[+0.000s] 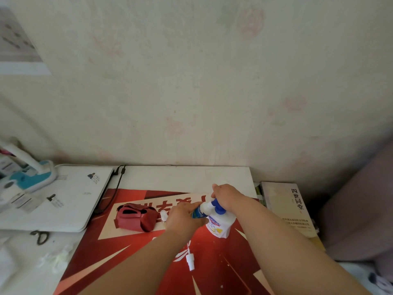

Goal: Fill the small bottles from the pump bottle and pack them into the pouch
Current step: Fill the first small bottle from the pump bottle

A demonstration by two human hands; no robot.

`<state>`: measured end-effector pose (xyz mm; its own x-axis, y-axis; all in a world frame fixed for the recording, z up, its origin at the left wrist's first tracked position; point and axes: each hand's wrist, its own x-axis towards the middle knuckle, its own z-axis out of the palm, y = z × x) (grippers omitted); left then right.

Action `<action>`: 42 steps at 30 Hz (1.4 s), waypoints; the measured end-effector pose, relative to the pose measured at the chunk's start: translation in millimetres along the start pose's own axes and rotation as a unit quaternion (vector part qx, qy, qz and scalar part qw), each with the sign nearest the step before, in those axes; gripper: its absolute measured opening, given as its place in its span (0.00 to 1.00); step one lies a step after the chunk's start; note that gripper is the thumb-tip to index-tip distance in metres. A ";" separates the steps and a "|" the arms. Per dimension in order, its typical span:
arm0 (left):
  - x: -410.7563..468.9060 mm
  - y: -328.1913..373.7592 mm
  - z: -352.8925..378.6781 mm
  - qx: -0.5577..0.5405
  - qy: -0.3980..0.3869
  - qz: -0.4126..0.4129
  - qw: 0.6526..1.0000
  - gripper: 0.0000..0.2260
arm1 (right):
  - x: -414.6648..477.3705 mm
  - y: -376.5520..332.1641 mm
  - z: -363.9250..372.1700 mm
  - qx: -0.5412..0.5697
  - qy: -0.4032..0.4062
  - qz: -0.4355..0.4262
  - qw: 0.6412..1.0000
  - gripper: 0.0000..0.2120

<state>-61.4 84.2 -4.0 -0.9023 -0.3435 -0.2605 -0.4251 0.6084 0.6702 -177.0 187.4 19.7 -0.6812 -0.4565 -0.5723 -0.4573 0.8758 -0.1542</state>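
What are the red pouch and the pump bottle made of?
The pouch looks like faux leather or coated fabric: soft folds, slight sheen. The pump bottle is likely plastic: smooth white body, printed label, blue pump top.

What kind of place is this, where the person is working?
Probably a study desk in a home room: a closed white laptop, a teal-and-white desk lamp and a cream paperback book with a Chinese title lie beside floral wallpaper.

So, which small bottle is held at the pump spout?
The blue-labelled small bottle, gripped by the left hand at the spout of the white pump bottle; the whitish small bottle sits unheld beside the red pouch.
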 end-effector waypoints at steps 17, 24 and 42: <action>1.8 -3.3 7.9 -0.027 0.012 0.012 1.000 0.21 | 15.0 4.3 4.9 -0.026 -0.009 -0.006 1.000 0.31; 1.5 -1.5 7.5 -0.023 0.012 0.008 1.000 0.22 | 16.4 6.1 6.8 -0.029 -0.001 -0.013 0.999 0.28; 3.1 -2.7 8.6 -0.030 0.009 0.002 0.999 0.22 | 14.5 5.4 5.9 -0.035 -0.016 -0.011 0.999 0.32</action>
<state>-63.7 87.6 -12.6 -0.9022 -0.3543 -0.2462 -0.4163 0.5651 0.7123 -186.0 186.4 5.8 -0.6524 -0.4696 -0.5949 -0.5122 0.8517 -0.1106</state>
